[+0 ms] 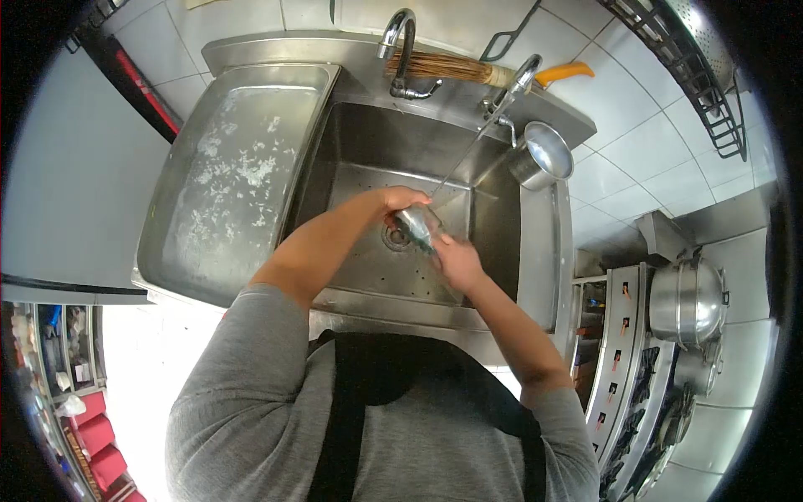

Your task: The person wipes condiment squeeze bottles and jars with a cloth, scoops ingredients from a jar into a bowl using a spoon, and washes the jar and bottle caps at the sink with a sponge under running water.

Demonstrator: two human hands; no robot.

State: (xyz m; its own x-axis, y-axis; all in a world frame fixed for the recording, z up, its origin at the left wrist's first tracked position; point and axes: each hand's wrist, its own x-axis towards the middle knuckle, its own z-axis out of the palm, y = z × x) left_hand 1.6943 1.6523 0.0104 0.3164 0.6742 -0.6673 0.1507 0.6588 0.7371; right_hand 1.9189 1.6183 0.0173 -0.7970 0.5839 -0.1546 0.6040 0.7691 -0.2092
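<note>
Over the sink basin (360, 180), both hands are closed around a shiny, partly see-through vessel shaped like a glass or cup (417, 224). My left hand (405, 199) grips its upper left end. My right hand (459, 262) is on its lower right end, slightly blurred. The vessel is tilted, and fingers hide part of it, so its exact kind is unclear. A thin water stream (467, 157) runs from the right faucet (525, 74) down to beside my left hand and the vessel. Below the vessel, the drain (396, 238) is partly visible.
Left of the basin lies a large metal tray (322, 79) with water and whitish bits. A metal pot (542, 156) stands on the right rim. Behind are a second faucet (406, 50), a twig brush (452, 67) and an orange handle (566, 74). A stove (621, 343) stands right.
</note>
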